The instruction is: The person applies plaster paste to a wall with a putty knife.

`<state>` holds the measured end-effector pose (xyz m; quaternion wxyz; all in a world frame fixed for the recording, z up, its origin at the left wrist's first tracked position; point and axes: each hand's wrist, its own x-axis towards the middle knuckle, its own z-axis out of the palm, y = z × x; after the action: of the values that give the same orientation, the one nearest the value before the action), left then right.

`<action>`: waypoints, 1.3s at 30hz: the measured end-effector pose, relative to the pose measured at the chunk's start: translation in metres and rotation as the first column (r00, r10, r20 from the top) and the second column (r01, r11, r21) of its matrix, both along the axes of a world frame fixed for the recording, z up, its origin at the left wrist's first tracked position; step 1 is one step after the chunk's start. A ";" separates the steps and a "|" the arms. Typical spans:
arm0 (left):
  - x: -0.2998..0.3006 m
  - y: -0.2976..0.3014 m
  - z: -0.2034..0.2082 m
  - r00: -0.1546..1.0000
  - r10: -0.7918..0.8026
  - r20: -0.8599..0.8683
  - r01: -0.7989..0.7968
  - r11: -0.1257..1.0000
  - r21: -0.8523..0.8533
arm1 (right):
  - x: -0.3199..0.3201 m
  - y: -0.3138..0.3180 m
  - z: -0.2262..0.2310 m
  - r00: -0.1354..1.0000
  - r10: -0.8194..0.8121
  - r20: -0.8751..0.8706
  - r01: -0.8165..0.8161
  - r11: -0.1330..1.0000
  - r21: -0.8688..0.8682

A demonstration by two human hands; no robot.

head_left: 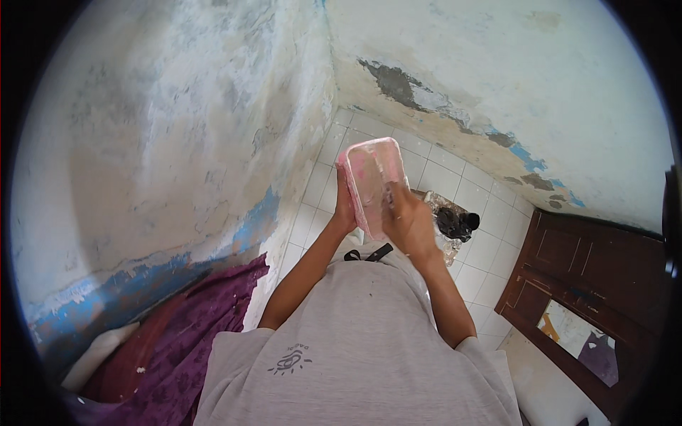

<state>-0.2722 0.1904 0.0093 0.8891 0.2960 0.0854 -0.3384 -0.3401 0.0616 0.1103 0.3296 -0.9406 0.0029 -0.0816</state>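
A pink rectangular plastic tub (371,179) with rounded corners is held up in front of my chest, its open side facing me. My left hand (345,207) grips its left edge from behind. My right hand (406,216) rests against the tub's lower right inner face, fingers curled on it; whether they hold something small is hidden. Whitish smears cover the tub's inside.
White floor tiles (440,174) lie below. A black object on a crinkled clear sheet (455,221) sits on the floor just right of my hands. Peeling white and blue walls meet in a corner ahead. A purple cloth (192,334) lies left, a dark brown wooden door (590,284) right.
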 end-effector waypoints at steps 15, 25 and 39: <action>0.074 -0.062 -0.006 0.994 -0.024 -0.103 0.002 0.978 -0.207 | 0.091 -0.068 0.004 0.998 0.000 -0.056 0.006 0.993 0.115; 0.109 -0.107 0.009 0.999 0.002 -0.037 -0.009 0.983 -0.183 | 0.123 -0.111 0.008 0.991 0.127 0.040 -0.133 0.962 0.238; 0.148 -0.125 -0.012 0.995 0.095 0.001 -0.092 0.967 -0.237 | 0.157 -0.137 0.003 0.996 0.079 -0.041 -0.072 0.984 0.162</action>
<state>-0.1239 0.0653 -0.0027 0.9335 0.1858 0.0529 -0.3021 -0.1834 -0.0755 0.1131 0.4069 -0.9121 -0.0185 -0.0464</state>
